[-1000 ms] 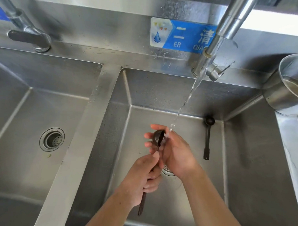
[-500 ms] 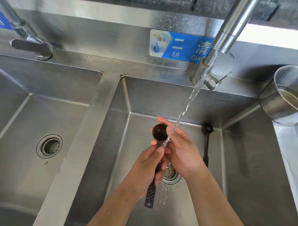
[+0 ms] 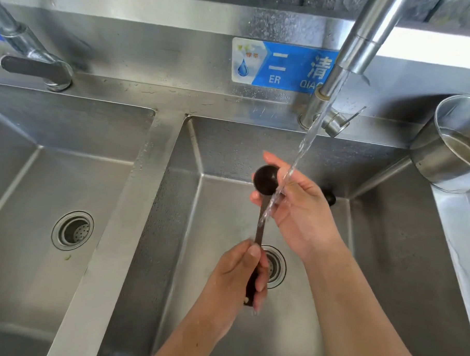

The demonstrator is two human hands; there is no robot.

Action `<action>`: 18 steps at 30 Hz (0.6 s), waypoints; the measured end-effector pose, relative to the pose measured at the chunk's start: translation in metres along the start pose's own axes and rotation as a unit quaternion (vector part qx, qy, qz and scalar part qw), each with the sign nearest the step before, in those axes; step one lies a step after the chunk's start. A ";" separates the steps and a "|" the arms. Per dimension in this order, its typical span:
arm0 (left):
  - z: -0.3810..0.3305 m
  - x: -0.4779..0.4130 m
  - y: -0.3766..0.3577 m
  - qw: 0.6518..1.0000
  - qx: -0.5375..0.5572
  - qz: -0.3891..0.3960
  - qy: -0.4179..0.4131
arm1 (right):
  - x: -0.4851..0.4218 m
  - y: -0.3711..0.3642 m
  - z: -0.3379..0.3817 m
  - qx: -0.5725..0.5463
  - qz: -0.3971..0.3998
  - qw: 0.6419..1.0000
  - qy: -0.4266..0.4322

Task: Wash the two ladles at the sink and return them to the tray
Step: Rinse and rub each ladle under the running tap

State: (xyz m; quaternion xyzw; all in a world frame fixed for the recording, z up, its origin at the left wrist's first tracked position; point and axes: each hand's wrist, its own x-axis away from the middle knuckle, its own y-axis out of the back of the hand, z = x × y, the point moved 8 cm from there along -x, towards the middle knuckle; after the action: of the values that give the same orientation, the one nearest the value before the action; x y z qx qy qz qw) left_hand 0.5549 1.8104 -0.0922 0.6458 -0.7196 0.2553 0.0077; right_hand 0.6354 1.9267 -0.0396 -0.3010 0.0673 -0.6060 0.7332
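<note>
A small dark ladle (image 3: 266,180) is held upright over the right sink basin (image 3: 229,150), bowl up. My left hand (image 3: 240,272) grips its handle low down, above the drain. My right hand (image 3: 300,205) cups behind the bowl with fingers spread, touching it. Water from the tap (image 3: 366,46) streams onto my right palm and the ladle's neck. The second dark ladle (image 3: 330,198) lies on the basin floor behind my right hand, mostly hidden. No tray is in view.
A second basin (image 3: 25,195) with its own drain lies to the left, with another tap (image 3: 31,58) above it. A steel pot (image 3: 453,149) holding liquid stands on the right counter. A blue sign (image 3: 282,65) is on the backsplash.
My left hand has slid down the handle toward its end. The ladle's bowl has turned to face me and my right hand has opened behind it.
</note>
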 end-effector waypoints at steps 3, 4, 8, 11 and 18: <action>0.007 0.011 0.002 1.000 0.009 0.006 0.003 | -0.004 -0.003 0.008 0.003 -0.006 1.000 0.001; 0.007 0.011 0.004 1.000 0.005 0.007 0.004 | -0.004 -0.004 0.006 0.003 -0.004 1.000 -0.004; -0.010 -0.008 0.008 1.000 0.001 0.003 0.002 | -0.001 -0.005 -0.008 0.022 -0.010 1.000 -0.018; -0.031 -0.031 0.003 0.999 -0.039 -0.016 -0.022 | 0.004 -0.004 -0.016 0.041 -0.016 0.998 -0.042; -0.043 -0.048 -0.001 0.997 -0.037 -0.061 -0.041 | 0.003 0.001 -0.003 0.065 -0.048 0.997 -0.005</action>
State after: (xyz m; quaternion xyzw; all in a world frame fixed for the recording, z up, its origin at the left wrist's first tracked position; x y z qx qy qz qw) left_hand 0.5501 1.8708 -0.0706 0.6976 -0.6875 0.2013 0.0178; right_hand 0.6355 1.9233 -0.0414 -0.2585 0.0095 -0.6420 0.7218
